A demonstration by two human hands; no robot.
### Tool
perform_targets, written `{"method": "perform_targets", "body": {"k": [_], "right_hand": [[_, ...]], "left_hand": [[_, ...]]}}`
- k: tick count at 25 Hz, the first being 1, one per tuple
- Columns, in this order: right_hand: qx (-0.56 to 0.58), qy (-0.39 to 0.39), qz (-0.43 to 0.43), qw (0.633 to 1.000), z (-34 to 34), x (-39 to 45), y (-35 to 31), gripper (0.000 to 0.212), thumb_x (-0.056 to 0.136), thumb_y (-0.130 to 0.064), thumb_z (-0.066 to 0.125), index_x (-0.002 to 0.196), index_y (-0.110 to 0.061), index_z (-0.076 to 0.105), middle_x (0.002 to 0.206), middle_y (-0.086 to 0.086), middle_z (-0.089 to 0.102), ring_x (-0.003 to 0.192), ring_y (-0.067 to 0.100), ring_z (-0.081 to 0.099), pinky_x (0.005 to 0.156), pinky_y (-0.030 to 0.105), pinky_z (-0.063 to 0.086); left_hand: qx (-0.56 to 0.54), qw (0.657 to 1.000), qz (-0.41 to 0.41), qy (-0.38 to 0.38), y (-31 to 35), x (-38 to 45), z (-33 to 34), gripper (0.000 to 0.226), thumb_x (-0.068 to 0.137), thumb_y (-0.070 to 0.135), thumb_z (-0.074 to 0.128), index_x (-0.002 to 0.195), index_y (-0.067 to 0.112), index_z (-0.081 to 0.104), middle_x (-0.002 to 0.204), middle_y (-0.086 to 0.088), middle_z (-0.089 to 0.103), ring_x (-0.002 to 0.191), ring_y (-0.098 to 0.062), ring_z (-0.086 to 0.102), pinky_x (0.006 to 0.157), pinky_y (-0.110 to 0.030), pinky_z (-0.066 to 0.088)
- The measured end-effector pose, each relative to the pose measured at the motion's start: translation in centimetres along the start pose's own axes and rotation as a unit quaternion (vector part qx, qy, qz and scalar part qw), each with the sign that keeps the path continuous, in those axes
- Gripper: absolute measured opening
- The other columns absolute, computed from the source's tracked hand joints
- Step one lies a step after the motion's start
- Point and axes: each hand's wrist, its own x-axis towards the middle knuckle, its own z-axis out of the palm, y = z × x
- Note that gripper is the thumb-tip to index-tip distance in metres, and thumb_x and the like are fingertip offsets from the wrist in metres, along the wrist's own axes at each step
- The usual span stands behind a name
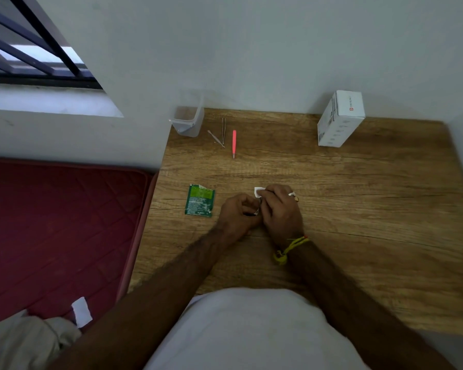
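While our hands meet at the middle of the wooden desk (pixel 358 196), we clean a small metal tool (pixel 257 209) with a white wipe (pixel 257 192).

Our left hand (pixel 238 209) curls its fingers round the tool, most of which is hidden. Its long axis seems to run away from us, toward the wall. Our right hand (pixel 281 209) pinches the wipe at the fingertips, just beyond the left grip, at the tool's far end. The wipe would travel along that axis, we judge. The torn green sachet (pixel 200 200) lies just left of the left hand.
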Motion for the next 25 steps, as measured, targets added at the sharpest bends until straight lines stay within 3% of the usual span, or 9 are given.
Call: {"method": "perform_targets", "body": {"k": [3,9,18,25], "right_hand": [[0.000,0.003,-0.003,1.000,0.0,-0.1,-0.3,0.023,0.095,-0.011,0.054,0.105,-0.001,0.072,0.098,0.010,0.065,0.093,0.024,0.057,0.081,0.039,0.049],[-0.008,0.001,-0.009,1.000,0.2,-0.5,0.0,0.021,0.092,-0.007,0.055,0.102,0.001,0.072,0.097,0.011,0.065,0.090,0.027,0.059,0.079,0.041,0.049],[0.001,0.026,-0.010,1.000,-0.3,-1.1,0.3,0.019,0.090,-0.005,0.059,0.102,0.001,0.072,0.098,0.013,0.067,0.091,0.029,0.061,0.080,0.042,0.049],[0.011,0.004,-0.018,1.000,-0.2,-1.2,0.1,0.019,0.086,-0.002,0.060,0.101,0.000,0.072,0.099,0.012,0.066,0.094,0.029,0.059,0.080,0.042,0.050]], "left_hand": [[0.008,1.000,0.002,0.004,0.0,0.0,-0.1,0.026,0.080,0.001,0.079,0.093,0.016,0.062,0.100,-0.016,0.074,0.060,-0.004,0.064,0.042,-0.018,0.048],[-0.002,1.000,0.002,-0.008,0.1,-0.1,0.0,0.024,0.081,-0.002,0.076,0.098,0.008,0.062,0.093,-0.015,0.072,0.047,-0.001,0.061,0.038,-0.018,0.045],[0.002,1.000,-0.003,-0.005,-0.1,0.0,0.0,0.026,0.079,0.005,0.081,0.097,0.008,0.063,0.091,-0.015,0.074,0.051,-0.005,0.063,0.040,-0.021,0.046],[0.009,1.000,0.009,-0.013,-0.2,0.2,-0.2,0.027,0.079,-0.001,0.079,0.101,0.001,0.064,0.090,-0.017,0.074,0.051,-0.002,0.063,0.042,-0.019,0.047]]}}
